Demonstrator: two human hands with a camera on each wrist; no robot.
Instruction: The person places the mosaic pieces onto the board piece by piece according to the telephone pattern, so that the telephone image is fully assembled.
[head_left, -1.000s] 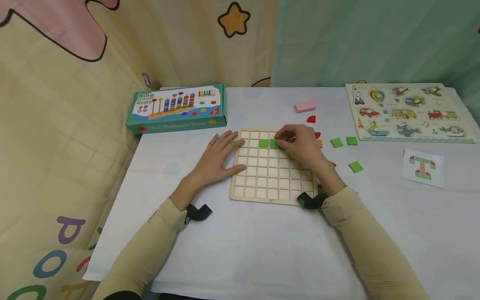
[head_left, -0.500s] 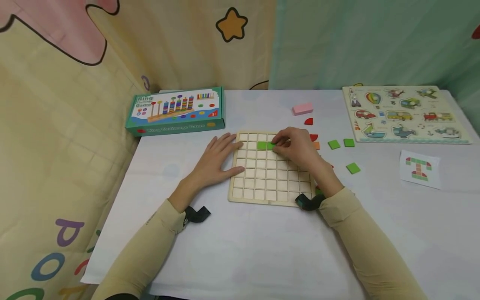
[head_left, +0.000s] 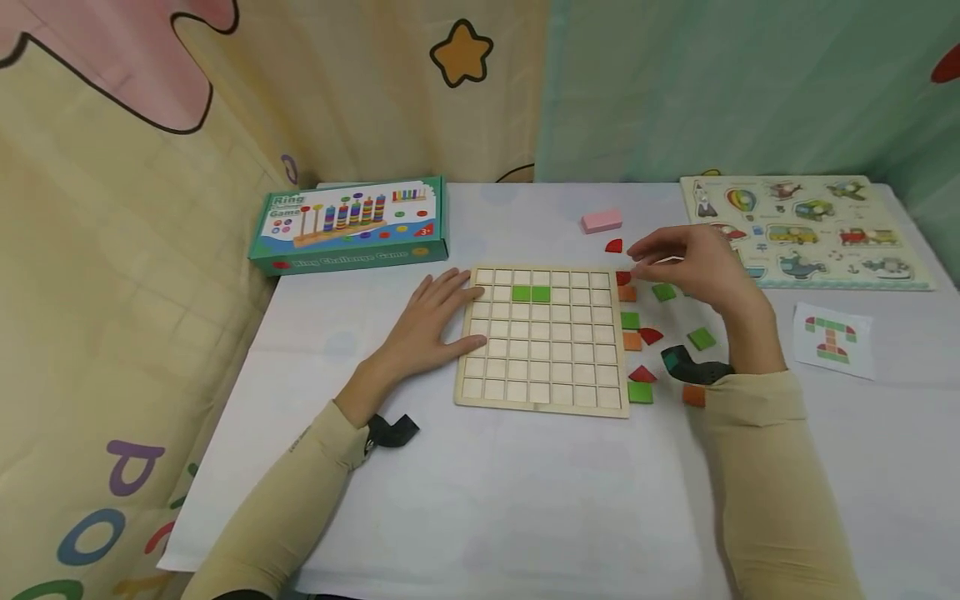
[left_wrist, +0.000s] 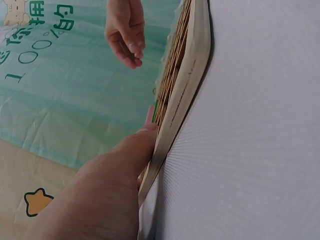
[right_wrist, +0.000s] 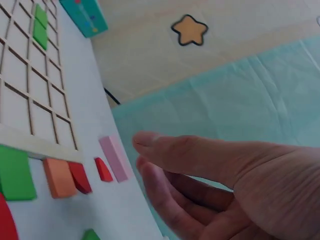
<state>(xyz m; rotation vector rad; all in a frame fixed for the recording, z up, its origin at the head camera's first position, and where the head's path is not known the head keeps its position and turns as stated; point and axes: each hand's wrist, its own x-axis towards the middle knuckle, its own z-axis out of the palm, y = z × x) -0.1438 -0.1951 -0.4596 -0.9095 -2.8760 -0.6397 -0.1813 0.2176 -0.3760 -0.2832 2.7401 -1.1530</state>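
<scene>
A wooden grid board (head_left: 540, 408) lies flat on the white table, with two green square tiles (head_left: 531, 293) side by side in its second row from the back. My left hand (head_left: 427, 325) rests on the board's left edge, fingers spread and straight. Off the board's far right corner, my right hand (head_left: 708, 267) is raised with loosely bent fingers. The right wrist view shows nothing between its thumb and fingertips. Below it and along the board's right side lie loose pieces: red quarter-circles (head_left: 649, 336), orange squares (head_left: 632, 342) and green squares (head_left: 701, 338).
Behind the loose pieces stands a pink block (head_left: 602, 221). A picture card (head_left: 832, 342) with a tile pattern lies at the right. Further back are a vehicle puzzle board (head_left: 810, 233) and, at the left, a ring game box (head_left: 348, 225). Curtains hang behind the table.
My right hand has let go of the second green tile, now lying in the grid, and moved right, off the board. My left hand stays on the edge.
</scene>
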